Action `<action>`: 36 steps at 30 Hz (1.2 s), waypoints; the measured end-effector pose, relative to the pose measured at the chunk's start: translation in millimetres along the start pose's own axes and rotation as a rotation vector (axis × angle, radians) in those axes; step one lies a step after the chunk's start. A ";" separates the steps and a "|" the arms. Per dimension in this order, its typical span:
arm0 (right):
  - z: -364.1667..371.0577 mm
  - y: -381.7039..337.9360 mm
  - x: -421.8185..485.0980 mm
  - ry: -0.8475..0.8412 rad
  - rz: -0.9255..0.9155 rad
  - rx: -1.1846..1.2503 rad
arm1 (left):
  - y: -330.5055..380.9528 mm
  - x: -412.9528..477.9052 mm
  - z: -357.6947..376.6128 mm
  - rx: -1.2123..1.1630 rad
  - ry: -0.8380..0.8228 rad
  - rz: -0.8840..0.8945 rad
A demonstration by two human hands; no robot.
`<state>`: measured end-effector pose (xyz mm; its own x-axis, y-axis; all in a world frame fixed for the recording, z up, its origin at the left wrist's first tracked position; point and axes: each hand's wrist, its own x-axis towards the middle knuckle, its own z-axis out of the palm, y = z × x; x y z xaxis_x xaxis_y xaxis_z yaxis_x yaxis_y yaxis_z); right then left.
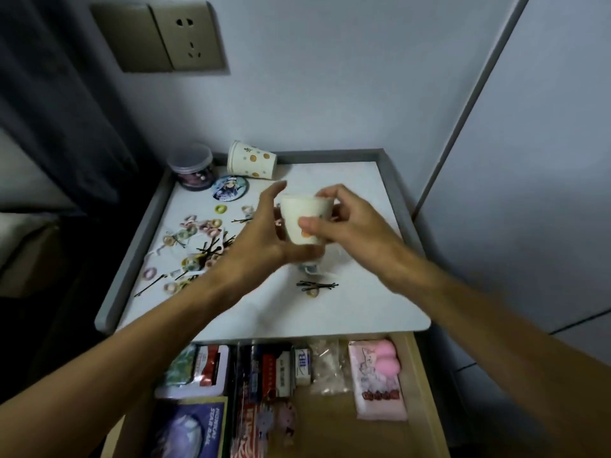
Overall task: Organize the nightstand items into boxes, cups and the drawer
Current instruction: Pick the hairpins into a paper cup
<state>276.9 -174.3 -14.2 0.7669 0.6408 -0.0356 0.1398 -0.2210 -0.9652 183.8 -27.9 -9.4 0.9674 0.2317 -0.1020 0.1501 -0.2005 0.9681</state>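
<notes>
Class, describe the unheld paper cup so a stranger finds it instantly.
Go to the nightstand's back rim. Right of the clear lidded jar, a dotted paper cup lies on its side. The other cup is held aloft, upright.

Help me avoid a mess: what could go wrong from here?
1. The right hand only pinches the cup in the air; a slip could drop it among the hairpins.
2. The second cup lies on its side and might roll.
3. The drawer is open, so anything brushed off the front edge could land in it.
</notes>
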 end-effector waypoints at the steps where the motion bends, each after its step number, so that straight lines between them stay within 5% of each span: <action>1: 10.5 1.8 -13.1 -0.022 0.012 0.012 | -0.1 -15.4 0.3 0.031 0.009 0.022; 14: 78.9 14.5 -59.8 -0.083 -0.134 -0.307 | -42.1 -84.9 -39.5 0.027 0.134 -0.109; 21: 19.7 44.7 -20.3 0.365 0.076 -0.667 | -46.4 -79.3 -44.3 -0.046 0.126 -0.143; 29: 12.6 56.9 26.4 0.245 0.193 -0.939 | -51.0 -80.9 -48.1 0.026 0.061 -0.181; 36: 3.3 55.1 -1.8 0.162 -0.168 -0.835 | -55.8 -82.7 -46.5 0.083 0.034 -0.185</action>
<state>281.1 -185.2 -68.2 0.7658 0.6148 0.1888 0.6246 -0.6411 -0.4460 86.0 8.4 -44.4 0.9147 0.3035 -0.2669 0.3420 -0.2291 0.9113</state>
